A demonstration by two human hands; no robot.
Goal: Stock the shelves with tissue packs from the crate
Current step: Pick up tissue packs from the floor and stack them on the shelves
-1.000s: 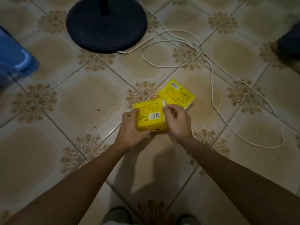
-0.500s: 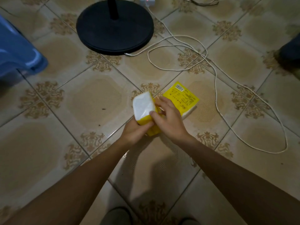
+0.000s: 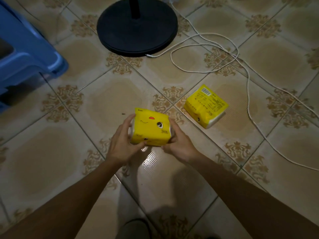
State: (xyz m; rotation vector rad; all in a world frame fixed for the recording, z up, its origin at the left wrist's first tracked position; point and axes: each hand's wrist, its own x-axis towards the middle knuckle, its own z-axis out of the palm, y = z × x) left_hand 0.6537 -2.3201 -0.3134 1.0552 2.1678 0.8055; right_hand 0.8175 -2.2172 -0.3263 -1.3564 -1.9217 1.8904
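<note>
Flipped since half a second ago: held pack (image 3: 150,128) now shows its face print up, white end no longer toward camera, and sits apart from second pack (image 3: 205,106). Left hand (image 3: 120,144) grips its left end and right hand (image 3: 179,145) its right end, fingers curled round. Second pack lies on floor (image 3: 112,100), right of the hands, near white cable (image 3: 248,94). No shelf in view. Blue plastic item (image 3: 25,49) far left, maybe the crate, can't tell. Judged early: nothing visibly shelved, both packs still to place.

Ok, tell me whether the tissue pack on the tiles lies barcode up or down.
Barcode up: the tissue pack lies flat, its barcode and print showing on top.
</note>
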